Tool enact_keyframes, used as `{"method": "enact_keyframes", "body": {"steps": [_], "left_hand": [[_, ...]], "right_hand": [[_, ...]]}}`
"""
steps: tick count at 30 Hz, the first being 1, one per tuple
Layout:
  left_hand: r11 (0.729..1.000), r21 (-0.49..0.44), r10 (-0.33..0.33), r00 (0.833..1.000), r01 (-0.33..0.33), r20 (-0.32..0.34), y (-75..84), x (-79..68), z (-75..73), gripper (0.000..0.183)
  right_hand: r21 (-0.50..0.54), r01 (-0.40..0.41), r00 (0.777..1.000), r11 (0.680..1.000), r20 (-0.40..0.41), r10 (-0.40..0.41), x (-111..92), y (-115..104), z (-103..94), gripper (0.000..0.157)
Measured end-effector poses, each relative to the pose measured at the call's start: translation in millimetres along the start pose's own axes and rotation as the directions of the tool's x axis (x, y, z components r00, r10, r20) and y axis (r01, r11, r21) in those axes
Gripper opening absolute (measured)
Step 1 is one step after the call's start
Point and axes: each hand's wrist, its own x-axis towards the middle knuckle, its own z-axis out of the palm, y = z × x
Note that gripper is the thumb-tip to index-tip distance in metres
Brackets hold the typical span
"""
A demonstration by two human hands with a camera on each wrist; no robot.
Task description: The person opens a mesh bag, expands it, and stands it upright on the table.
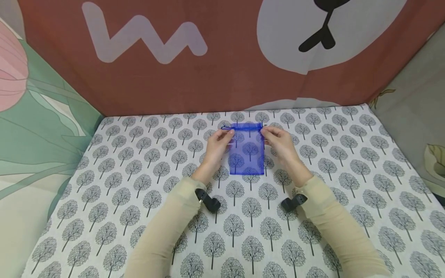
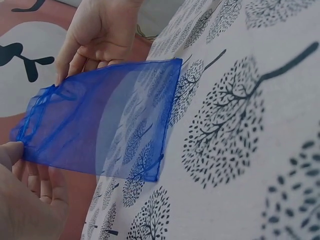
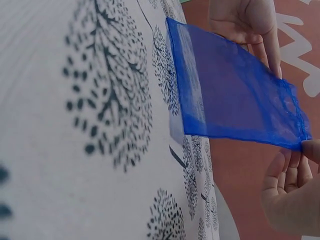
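Observation:
A sheer blue drawstring pouch point(image 1: 247, 154) hangs flat between the two hands, its gathered top uppermost. My left hand point(image 1: 219, 143) pinches its upper left edge between thumb and fingers, close to the drawstring. On the other side my right hand point(image 1: 281, 143) pinches the upper right edge at the same height. In the left wrist view the pouch point(image 2: 105, 122) is spread out, and the tree print shows through its mesh. The right wrist view has the pouch point(image 3: 235, 90) with its bottom seam close over the cloth. Nothing shows inside it.
A white cloth with grey trees point(image 1: 151, 197) covers the table. Behind its far edge stands a reddish-brown fabric wall point(image 1: 226, 85). Leaf-patterned fabric point(image 1: 45, 127) hangs at the left and grey fabric point(image 1: 413, 100) at the right. Each wrist carries a small black camera point(image 1: 210, 201).

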Motion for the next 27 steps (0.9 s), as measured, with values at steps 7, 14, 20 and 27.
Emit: {"method": "enact_keyframes", "body": {"steps": [7, 14, 20, 27], "left_hand": [[1.0, 0.005, -0.012, 1.0, 0.012, -0.01, -1.1, 1.5, 0.0, 0.031], [0.999, -0.035, -0.016, 0.999, 0.015, -0.033, -1.0, 1.2, 0.8, 0.029], [0.997, -0.079, -0.026, 0.998, 0.022, -0.048, -0.7, 0.3, 1.4, 0.029], [0.994, -0.106, -0.027, 0.997, 0.02, -0.07, -0.5, -0.1, 2.5, 0.028]], "right_hand": [[-0.02, 0.006, 1.0, 1.0, -0.002, -0.006, 0.6, -0.9, -0.4, 0.012], [-0.006, -0.006, 1.0, 1.0, 0.0, 0.006, 0.6, -0.9, 1.0, 0.007], [0.042, 0.002, 1.0, 0.999, 0.009, -0.003, -1.3, -1.9, 2.6, 0.005], [0.05, -0.006, 1.0, 0.999, 0.0, 0.006, -1.8, -2.5, 3.2, 0.005]]}}
